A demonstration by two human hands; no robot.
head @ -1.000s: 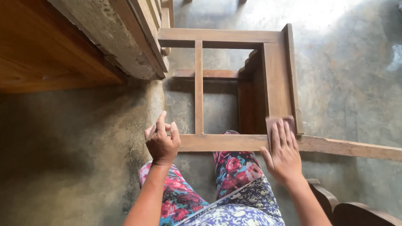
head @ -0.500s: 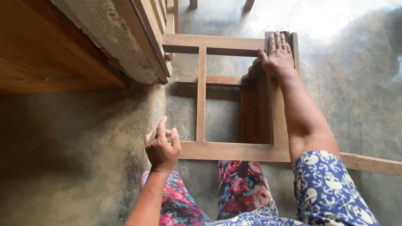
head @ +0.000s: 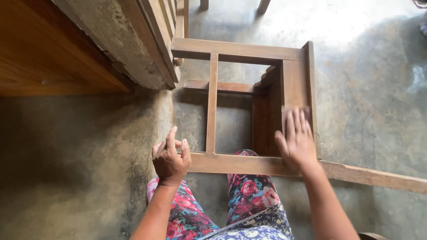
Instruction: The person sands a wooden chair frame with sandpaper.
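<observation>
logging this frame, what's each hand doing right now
Left hand: closed on the end of the frame's near rail.
Right hand: open, flat on a sanding sheet on the side rail.

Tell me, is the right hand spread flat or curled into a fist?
Spread flat. The right hand lies palm-down with fingers extended on the wooden frame, pressing what looks like a sanding sheet.

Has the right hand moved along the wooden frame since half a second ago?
Yes. The right hand slid back from the far corner of the wooden frame toward the near rail.
</observation>
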